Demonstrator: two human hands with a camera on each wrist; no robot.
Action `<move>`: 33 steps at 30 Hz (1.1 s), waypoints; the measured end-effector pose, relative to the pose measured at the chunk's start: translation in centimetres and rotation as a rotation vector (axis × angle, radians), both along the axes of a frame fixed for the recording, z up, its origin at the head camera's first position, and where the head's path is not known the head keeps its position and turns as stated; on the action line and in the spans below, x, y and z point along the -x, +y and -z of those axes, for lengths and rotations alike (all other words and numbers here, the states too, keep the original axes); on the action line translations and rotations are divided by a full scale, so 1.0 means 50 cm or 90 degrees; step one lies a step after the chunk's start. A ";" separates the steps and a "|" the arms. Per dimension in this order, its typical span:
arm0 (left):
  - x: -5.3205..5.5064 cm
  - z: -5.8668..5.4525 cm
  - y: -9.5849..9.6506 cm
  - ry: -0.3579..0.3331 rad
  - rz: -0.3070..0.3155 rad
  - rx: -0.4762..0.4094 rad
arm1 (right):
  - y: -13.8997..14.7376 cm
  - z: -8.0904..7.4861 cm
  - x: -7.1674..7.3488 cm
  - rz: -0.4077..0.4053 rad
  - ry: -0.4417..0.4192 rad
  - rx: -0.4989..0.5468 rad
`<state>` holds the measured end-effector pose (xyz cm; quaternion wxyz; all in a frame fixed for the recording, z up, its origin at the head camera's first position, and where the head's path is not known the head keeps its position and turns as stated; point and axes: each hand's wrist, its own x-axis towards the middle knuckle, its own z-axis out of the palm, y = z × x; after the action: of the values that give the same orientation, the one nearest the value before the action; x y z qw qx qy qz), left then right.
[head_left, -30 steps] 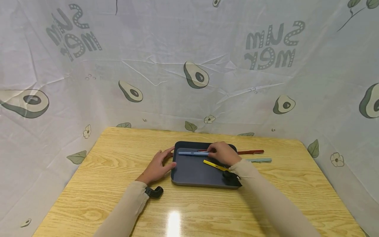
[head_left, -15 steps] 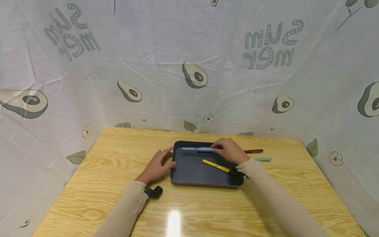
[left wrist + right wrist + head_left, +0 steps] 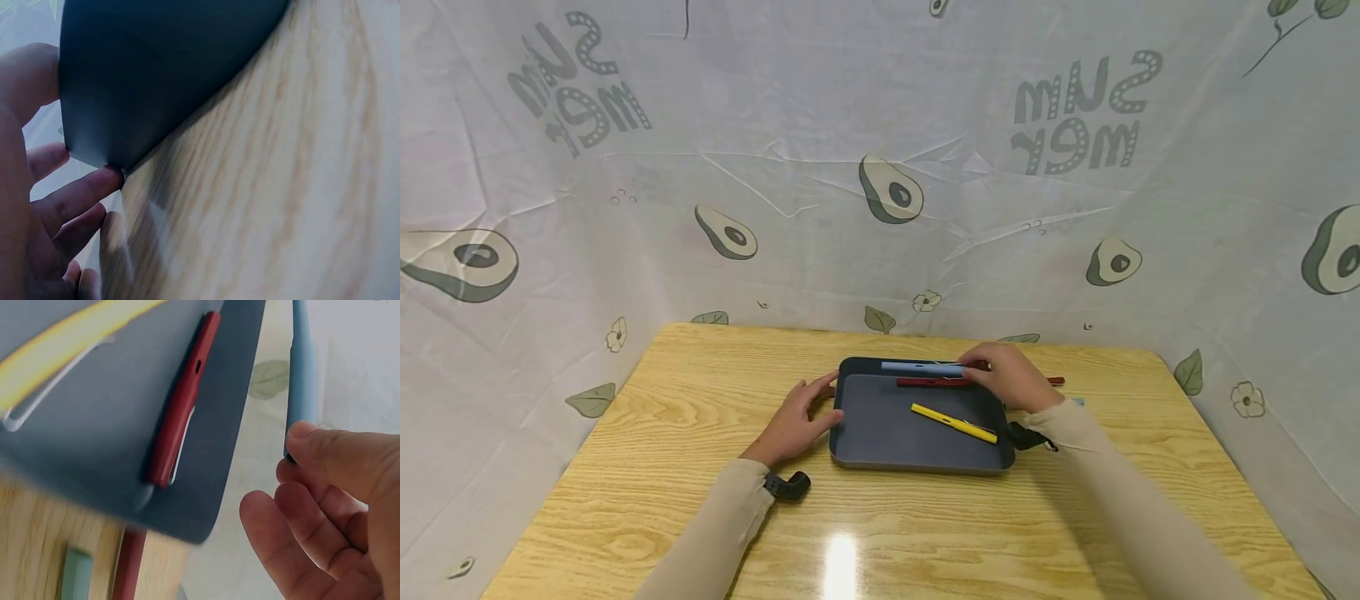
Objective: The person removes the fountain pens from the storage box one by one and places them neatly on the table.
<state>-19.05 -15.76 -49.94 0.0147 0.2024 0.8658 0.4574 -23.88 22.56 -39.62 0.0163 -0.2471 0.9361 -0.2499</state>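
My right hand (image 3: 1011, 377) pinches one end of a blue pen (image 3: 925, 367) between thumb and fingertips, with the pen held over the tray's far edge. In the right wrist view this pen (image 3: 303, 381) stands apart from the dark grey tray. Inside the tray (image 3: 872, 433) lie a red pen (image 3: 928, 382) near the far side and a yellow pen (image 3: 953, 422), slanted, toward the right. At the tray's left end is my left hand (image 3: 793, 425), fingers spread and extended; its fingertips touch the tray's outer wall (image 3: 156, 75) in the left wrist view.
A second red pen (image 3: 1057, 381) lies on the wooden table (image 3: 880, 533) just right of the tray. Beside it is a pale green pen (image 3: 76, 575), mostly hidden by the right sleeve in the head view. A printed white curtain (image 3: 820, 275) hangs behind the table.
My right hand has moved away and to the right with the blue pen, from over the tray to its far edge. The red pen and the whole yellow pen now show. The left hand stays put.
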 end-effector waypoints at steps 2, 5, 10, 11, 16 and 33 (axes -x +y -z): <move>0.000 0.000 0.000 0.001 0.000 0.002 | 0.015 -0.001 0.000 0.008 0.008 -0.008; -0.002 -0.001 0.001 0.001 -0.001 0.004 | 0.037 -0.004 -0.002 0.024 0.020 -0.019; -0.003 -0.002 0.001 0.004 -0.003 0.002 | 0.067 -0.005 -0.003 0.029 0.033 -0.027; -0.003 -0.003 0.001 0.005 -0.003 0.001 | 0.073 -0.005 -0.002 0.030 0.034 -0.026; -0.003 -0.004 0.002 0.007 0.000 0.002 | 0.102 -0.006 -0.002 0.032 0.045 -0.027; -0.003 0.002 0.003 0.011 0.006 0.000 | 0.208 -0.002 -0.012 0.070 0.032 -0.004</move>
<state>-18.92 -15.60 -50.02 0.0093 0.2103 0.8650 0.4554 -23.29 32.96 -39.53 -0.0198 -0.2018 0.9490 -0.2413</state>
